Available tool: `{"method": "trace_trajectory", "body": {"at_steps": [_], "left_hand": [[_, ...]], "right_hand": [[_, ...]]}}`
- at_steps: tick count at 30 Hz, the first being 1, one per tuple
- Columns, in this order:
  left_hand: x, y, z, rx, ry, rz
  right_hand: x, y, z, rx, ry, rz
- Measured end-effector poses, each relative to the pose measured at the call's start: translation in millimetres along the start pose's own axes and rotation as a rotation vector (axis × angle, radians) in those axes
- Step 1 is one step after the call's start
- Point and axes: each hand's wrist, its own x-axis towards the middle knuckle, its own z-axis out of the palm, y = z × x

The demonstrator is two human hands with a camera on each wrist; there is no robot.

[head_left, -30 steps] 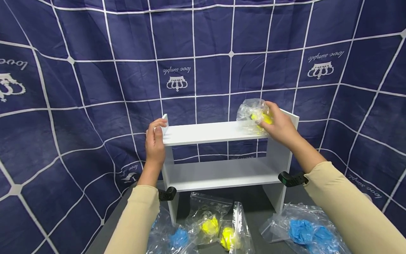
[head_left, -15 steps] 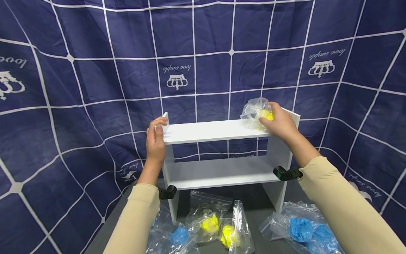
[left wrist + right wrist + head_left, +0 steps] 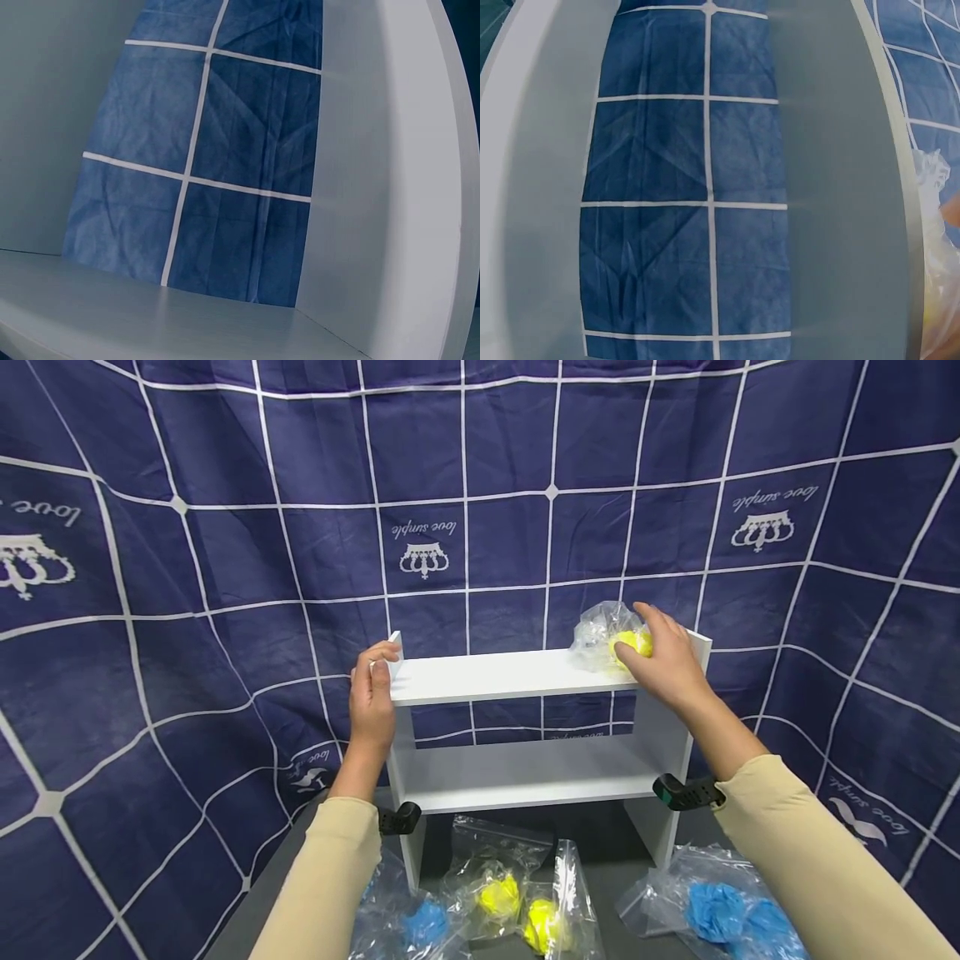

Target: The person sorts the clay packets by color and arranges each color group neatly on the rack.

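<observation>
A white two-tier shelf (image 3: 525,777) stands on the dark table. My left hand (image 3: 371,689) grips the top of its left side panel, fingers curled over the edge. On the right end of the top board sits a clear plastic bag (image 3: 595,631) with a yellow lump (image 3: 634,642) inside. Around the lump's right side is my right hand (image 3: 667,660), its thumb in front and its fingers spread and raised. The bag's edge (image 3: 935,180) also shows at the right of the right wrist view. Only shelf boards and curtain fill the left wrist view.
Clear zip bags with yellow lumps (image 3: 500,896) lie below the shelf's front. Bags with blue lumps lie at front left (image 3: 426,922) and front right (image 3: 716,910). A navy curtain (image 3: 510,543) with white grid lines surrounds the table.
My right hand has shifted the bag slightly right along the top board, then its fingers have loosened and spread from it. My left hand has stayed on the side panel.
</observation>
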Motion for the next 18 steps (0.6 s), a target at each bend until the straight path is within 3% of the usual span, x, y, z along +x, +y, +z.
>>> {"method": "trace_trajectory", "body": {"at_steps": [5,11,18], "left_hand": [[-0.4,20.5,-1.5,0.000,-0.012,-0.003],[-0.1,21.9,-2.7,-0.008,-0.013,-0.010],[-0.1,19.8,-2.2,-0.012,-0.016,0.004]], "right_hand": [[-4.8,1.6,5.4,0.027,0.072,-0.079],[-18.1,5.7,9.7,0.097,0.158,-0.168],[-54.7,17.3,18.1,0.159,0.230,-0.269]]}}
